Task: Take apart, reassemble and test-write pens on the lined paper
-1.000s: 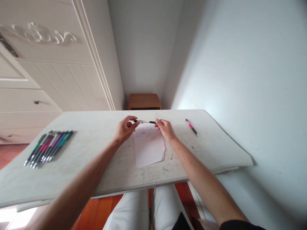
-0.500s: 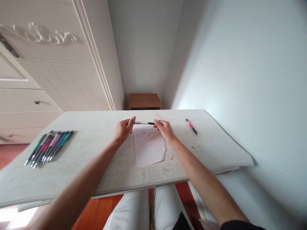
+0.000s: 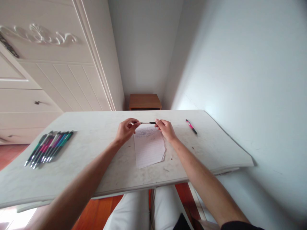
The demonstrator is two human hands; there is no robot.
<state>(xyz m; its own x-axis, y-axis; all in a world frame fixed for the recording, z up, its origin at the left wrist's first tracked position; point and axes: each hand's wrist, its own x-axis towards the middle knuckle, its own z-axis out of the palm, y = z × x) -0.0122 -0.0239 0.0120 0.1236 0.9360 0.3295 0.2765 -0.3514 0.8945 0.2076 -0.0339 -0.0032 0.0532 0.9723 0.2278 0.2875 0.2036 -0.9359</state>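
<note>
Between my two hands a pen [image 3: 145, 123] with a pale barrel and a black grip lies level, just above the far edge of a sheet of paper. My left hand [image 3: 126, 129] pinches its left end between thumb and fingers. At the black end, my right hand [image 3: 164, 128] is closed on it, so the tip is hidden. The lined paper [image 3: 150, 148] lies on the table, with a torn right edge and scribbles near its top. A pink and black pen [image 3: 192, 127] rests on the table to the right of my right hand.
A row of several coloured pens [image 3: 49, 148] lies on the left of the white table [image 3: 100, 172]. Small dark scraps lie right of the paper. A wall [image 3: 240, 80] borders the right side, a pale cabinet [image 3: 59, 76] the left. A wooden stand [image 3: 145, 101] is beyond the table.
My left hand's fingers have shifted right along the pen and now curl over its end, covering more of the barrel. My right hand is almost where it was.
</note>
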